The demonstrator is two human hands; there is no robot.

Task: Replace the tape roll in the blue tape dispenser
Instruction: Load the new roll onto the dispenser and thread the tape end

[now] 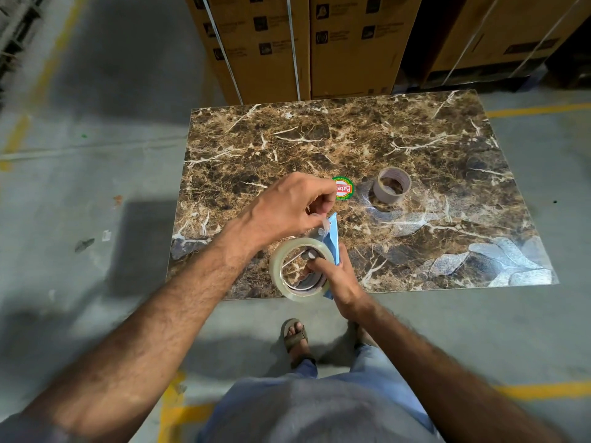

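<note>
Dispenser (332, 241) sits upright in my right hand (339, 279), fingers wrapped round it above the table's (415, 139) near edge, clear roll (299, 270) already on. My left hand (287, 209) pinches the tape end (324, 223). I judge threading is next: draw it toward the blade. Spent core (391, 185) lies well apart.

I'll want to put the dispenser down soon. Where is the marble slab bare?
The far half of the slab, toward the cardboard boxes, is bare, as is the right side past the empty roll. The near left corner is crowded: both hands, clear tape roll and dispenser.
</note>
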